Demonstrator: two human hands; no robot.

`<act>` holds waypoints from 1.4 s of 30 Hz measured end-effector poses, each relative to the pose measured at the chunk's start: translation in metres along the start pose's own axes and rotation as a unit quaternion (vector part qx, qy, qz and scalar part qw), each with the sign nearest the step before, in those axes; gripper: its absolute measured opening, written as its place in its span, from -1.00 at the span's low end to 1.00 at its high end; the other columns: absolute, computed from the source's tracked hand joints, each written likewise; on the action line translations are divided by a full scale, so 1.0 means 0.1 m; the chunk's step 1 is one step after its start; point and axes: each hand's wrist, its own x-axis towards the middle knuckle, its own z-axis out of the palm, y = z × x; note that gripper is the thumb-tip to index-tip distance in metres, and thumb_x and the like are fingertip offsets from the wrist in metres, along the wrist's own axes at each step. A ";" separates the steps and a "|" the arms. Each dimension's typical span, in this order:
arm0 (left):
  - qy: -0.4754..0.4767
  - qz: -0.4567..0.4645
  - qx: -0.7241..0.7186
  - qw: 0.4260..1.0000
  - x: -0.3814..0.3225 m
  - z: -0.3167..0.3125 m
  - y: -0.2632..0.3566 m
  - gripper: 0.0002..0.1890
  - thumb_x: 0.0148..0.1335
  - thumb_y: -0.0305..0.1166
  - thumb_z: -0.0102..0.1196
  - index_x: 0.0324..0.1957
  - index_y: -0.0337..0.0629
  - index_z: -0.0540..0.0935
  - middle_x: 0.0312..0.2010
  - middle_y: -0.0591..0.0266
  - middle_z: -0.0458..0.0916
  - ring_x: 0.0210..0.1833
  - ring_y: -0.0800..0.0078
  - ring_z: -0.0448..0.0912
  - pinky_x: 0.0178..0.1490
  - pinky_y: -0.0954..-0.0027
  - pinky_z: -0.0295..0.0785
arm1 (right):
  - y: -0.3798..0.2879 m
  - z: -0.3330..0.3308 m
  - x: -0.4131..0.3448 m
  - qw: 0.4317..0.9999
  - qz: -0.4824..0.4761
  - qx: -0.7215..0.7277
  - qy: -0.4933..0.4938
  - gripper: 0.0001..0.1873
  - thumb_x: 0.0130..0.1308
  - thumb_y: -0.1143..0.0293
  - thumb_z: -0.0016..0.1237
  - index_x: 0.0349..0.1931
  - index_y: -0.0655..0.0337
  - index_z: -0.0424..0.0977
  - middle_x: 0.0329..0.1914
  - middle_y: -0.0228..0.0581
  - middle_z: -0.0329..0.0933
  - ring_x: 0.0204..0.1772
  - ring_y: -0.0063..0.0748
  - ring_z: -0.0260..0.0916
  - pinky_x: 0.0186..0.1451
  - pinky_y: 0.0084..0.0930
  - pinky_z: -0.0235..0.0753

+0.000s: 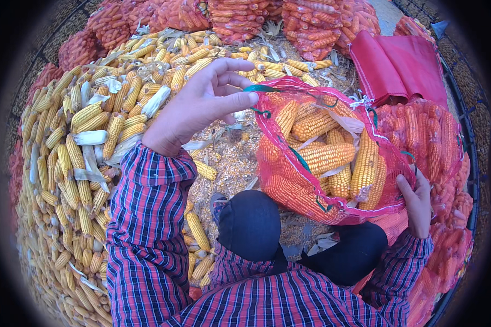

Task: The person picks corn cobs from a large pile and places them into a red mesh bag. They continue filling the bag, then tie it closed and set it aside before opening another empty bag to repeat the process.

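A red mesh bag (294, 196) stands before my knees, its mouth spread wide. Inside lie several yellow corn cobs (325, 159) with bits of dry husk. At the upper left of the mouth, my left hand (212, 96) pinches the rim by a green drawstring (264, 88) between thumb and fingers. My right hand (417, 200) grips the rim on the opposite side, its thumb toward the mouth and some fingers hidden behind the mesh. White stitching and loops of green cord run around the rim.
A large heap of corn cobs (73, 175) covers the left side. Loose kernels and husks litter the ground (229, 163). Filled mesh bags (239, 18) line the back; others (417, 135) are stacked at right, where folded red cloth (399, 65) lies on top.
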 end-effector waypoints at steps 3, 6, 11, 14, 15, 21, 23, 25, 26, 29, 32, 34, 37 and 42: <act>0.000 0.001 -0.017 1.000 -0.14 -0.46 -0.25 -0.43 0.33 -0.13 0.22 0.29 -0.14 0.45 0.08 0.21 0.58 0.08 0.50 0.59 -0.09 0.52 0.53 | 0.28 0.03 0.02 0.960 -0.023 0.279 0.014 -0.69 0.50 0.43 -0.03 0.18 0.32 0.46 0.09 -0.34 0.59 0.11 -0.61 0.50 0.24 -0.60 0.43; 0.136 -0.166 0.023 0.976 -0.30 -0.81 -0.96 -0.50 0.36 -0.15 0.18 0.24 -0.16 0.49 0.00 0.26 0.59 0.00 0.52 0.59 -0.10 0.49 0.50 | 0.46 0.10 0.08 0.940 -0.034 0.336 0.051 -0.67 0.50 0.43 -0.05 0.20 0.31 0.46 0.12 -0.34 0.58 0.13 -0.57 0.50 0.26 -0.59 0.43; 0.208 -0.336 0.119 0.911 -1.02 -1.07 -2.67 -0.51 0.24 -0.28 0.22 0.17 -0.27 0.50 -0.20 0.31 0.54 -0.25 0.54 0.51 -0.23 0.47 0.46 | 0.55 0.17 0.16 0.932 -0.018 0.350 0.090 -0.69 0.52 0.39 -0.06 0.18 0.31 0.48 0.13 -0.29 0.57 0.13 -0.54 0.51 0.24 -0.55 0.46; 0.235 -0.410 0.151 0.868 -1.43 -0.99 -3.54 -0.55 0.12 -0.29 0.29 0.03 -0.32 0.61 -0.31 0.23 0.61 -0.31 0.49 0.55 -0.23 0.40 0.48 | 0.54 0.19 0.19 0.915 0.022 0.380 0.134 -0.71 0.51 0.39 -0.04 0.14 0.30 0.50 0.11 -0.30 0.58 0.11 -0.53 0.52 0.22 -0.55 0.48; 0.217 -0.438 0.169 0.856 -1.52 -0.95 -3.72 -0.57 0.09 -0.29 0.31 -0.02 -0.34 0.64 -0.34 0.18 0.65 -0.32 0.48 0.57 -0.21 0.37 0.50 | 0.53 0.20 0.19 0.925 -0.006 0.354 0.140 -0.71 0.50 0.39 -0.03 0.14 0.30 0.50 0.10 -0.29 0.58 0.11 -0.52 0.52 0.23 -0.54 0.48; 0.383 -0.331 0.382 0.773 -1.71 -0.79 -3.60 -0.40 0.06 -0.25 0.33 0.15 -0.27 0.50 0.18 -0.15 0.43 0.27 -0.05 0.36 0.37 0.09 0.26 | 0.57 0.20 0.28 0.917 0.029 0.377 0.125 -0.65 0.53 0.35 -0.10 0.20 0.35 0.44 0.15 -0.24 0.53 0.17 -0.49 0.48 0.29 -0.48 0.43; 0.390 -0.231 0.500 0.738 -1.65 -0.96 -3.34 -0.29 0.01 -0.29 0.38 0.23 -0.24 0.40 0.22 -0.10 0.37 0.31 -0.03 0.29 0.41 0.06 0.16 | 0.66 0.17 0.33 0.944 -0.015 0.300 0.135 -0.64 0.56 0.35 -0.15 0.22 0.37 0.43 0.18 -0.24 0.51 0.21 -0.49 0.44 0.33 -0.49 0.38; 0.362 -0.144 0.620 0.681 -1.63 -1.24 -3.11 -0.05 -0.06 -0.24 0.46 0.38 -0.15 0.24 0.36 -0.06 0.23 0.42 -0.06 0.19 0.48 -0.01 0.06 | 0.79 0.14 0.40 0.950 -0.028 0.288 0.116 -0.62 0.57 0.35 -0.18 0.25 0.38 0.42 0.20 -0.24 0.49 0.24 -0.49 0.41 0.35 -0.50 0.34; 0.301 -0.204 0.633 0.684 -1.60 -1.39 -3.02 0.12 -0.14 -0.18 0.51 0.45 -0.12 0.10 0.43 -0.07 0.11 0.50 -0.09 0.05 0.53 -0.03 -0.02 | 0.86 0.11 0.43 0.958 -0.038 0.245 0.141 -0.61 0.57 0.35 -0.19 0.26 0.39 0.41 0.21 -0.24 0.49 0.26 -0.49 0.39 0.37 -0.51 0.32; 0.157 -0.359 0.644 0.657 -1.44 -1.68 -2.89 0.46 -0.32 -0.03 0.59 0.55 -0.05 -0.18 0.56 -0.09 -0.18 0.61 -0.11 -0.22 0.59 -0.07 -0.19 | 1.10 0.01 0.58 0.982 -0.087 0.118 0.123 -0.57 0.59 0.33 -0.24 0.32 0.41 0.36 0.27 -0.24 0.46 0.32 -0.46 0.35 0.40 -0.51 0.26; 0.064 -0.448 0.650 0.610 -1.28 -1.82 -2.85 0.57 -0.38 0.03 0.59 0.57 0.00 -0.31 0.59 -0.05 -0.36 0.64 -0.08 -0.36 0.61 -0.09 -0.29 | 1.31 -0.14 0.70 0.986 -0.118 0.016 0.121 -0.56 0.59 0.33 -0.26 0.34 0.39 0.35 0.30 -0.23 0.44 0.35 -0.44 0.33 0.43 -0.49 0.22; 0.027 -0.436 0.664 0.607 -1.24 -1.90 -2.82 0.56 -0.36 0.08 0.56 0.58 0.02 -0.31 0.60 -0.06 -0.35 0.64 -0.07 -0.39 0.59 -0.19 -0.26 | 1.42 -0.23 0.80 0.987 -0.096 0.080 0.103 -0.55 0.60 0.33 -0.28 0.35 0.38 0.34 0.33 -0.21 0.42 0.37 -0.41 0.32 0.45 -0.47 0.20; 0.024 -0.402 0.675 0.618 -1.25 -2.07 -2.74 0.60 -0.45 0.14 0.59 0.57 -0.03 -0.26 0.57 -0.13 -0.24 0.63 -0.12 -0.29 0.53 -0.32 -0.12 | 1.53 -0.35 0.88 0.989 -0.081 0.074 0.099 -0.55 0.60 0.34 -0.32 0.34 0.40 0.34 0.35 -0.16 0.41 0.40 -0.39 0.30 0.47 -0.43 0.19; 0.084 -0.372 0.641 0.667 -1.23 -2.31 -2.71 0.39 -0.38 -0.02 0.53 0.54 -0.01 -0.03 0.51 -0.08 0.01 0.50 -0.21 0.07 0.44 -0.31 0.10 | 1.46 -0.30 0.89 0.982 -0.070 0.145 0.095 -0.55 0.60 0.31 -0.28 0.36 0.36 0.34 0.37 -0.23 0.39 0.40 -0.42 0.30 0.47 -0.45 0.20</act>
